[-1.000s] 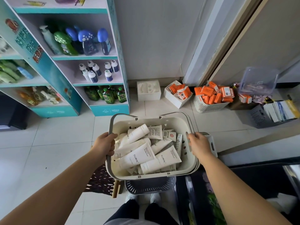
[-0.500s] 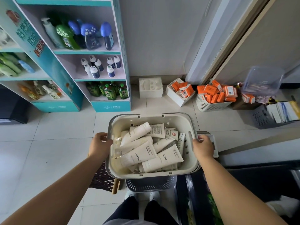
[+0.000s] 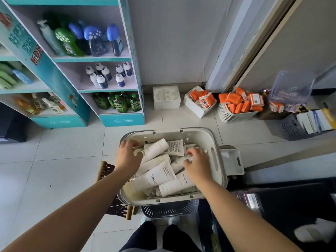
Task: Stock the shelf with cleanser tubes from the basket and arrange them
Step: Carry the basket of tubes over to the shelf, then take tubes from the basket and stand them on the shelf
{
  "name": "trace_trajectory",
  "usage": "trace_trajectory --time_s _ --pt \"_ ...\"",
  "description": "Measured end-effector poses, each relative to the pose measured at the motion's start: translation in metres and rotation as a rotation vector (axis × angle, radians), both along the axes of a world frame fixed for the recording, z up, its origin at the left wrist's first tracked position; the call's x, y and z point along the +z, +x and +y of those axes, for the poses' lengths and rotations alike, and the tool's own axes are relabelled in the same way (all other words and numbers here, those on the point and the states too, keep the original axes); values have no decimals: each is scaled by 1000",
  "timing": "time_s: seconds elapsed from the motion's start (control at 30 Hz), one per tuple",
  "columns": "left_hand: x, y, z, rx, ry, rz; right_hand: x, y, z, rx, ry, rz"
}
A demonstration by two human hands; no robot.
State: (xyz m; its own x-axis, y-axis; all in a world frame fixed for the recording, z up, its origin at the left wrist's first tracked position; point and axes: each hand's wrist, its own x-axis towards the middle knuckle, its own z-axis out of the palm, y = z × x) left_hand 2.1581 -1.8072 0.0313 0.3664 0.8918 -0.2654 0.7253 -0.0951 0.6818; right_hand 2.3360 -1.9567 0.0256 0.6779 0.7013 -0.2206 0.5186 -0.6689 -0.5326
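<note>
While the tubes [image 3: 156,177] lie jumbled in the basket [image 3: 169,133] right under both hands, mostly slanting near-left to far-right, the shelf [image 3: 107,91] stands well apart, ahead and leftward. The left hand [image 3: 128,159], nearer it, and the right hand [image 3: 197,166] rest bent fingers on tubes; whether either grips, I cannot tell.

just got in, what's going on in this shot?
A person stands over a white basket piled with white cleanser tubes, with both hands inside it. The left hand is on the pile's upper left and the right hand is over the tubes on the right. It is unclear whether either hand has a firm hold on a tube. The teal shelf across the floor holds only bottles, so no tubes appear to be stocked yet.
</note>
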Motion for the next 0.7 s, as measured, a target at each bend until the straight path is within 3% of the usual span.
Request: trace_trajectory --time_s 0.13,0.27,0.43,0.53,0.7 --pt "-17 14 7 -210 -134 100 -22 -29 3 83 -275 257" --pt "-30 17 18 -257 -208 179 -29 -38 3 122 -379 159" --pt "-40 16 24 -321 -260 408 -30 -43 11 123 -492 176" --pt "-43 20 26 -324 -301 377 -32 -46 14 80 -433 258" --pt "-42 25 27 -284 -473 299 -31 -48 5 -25 -146 498"
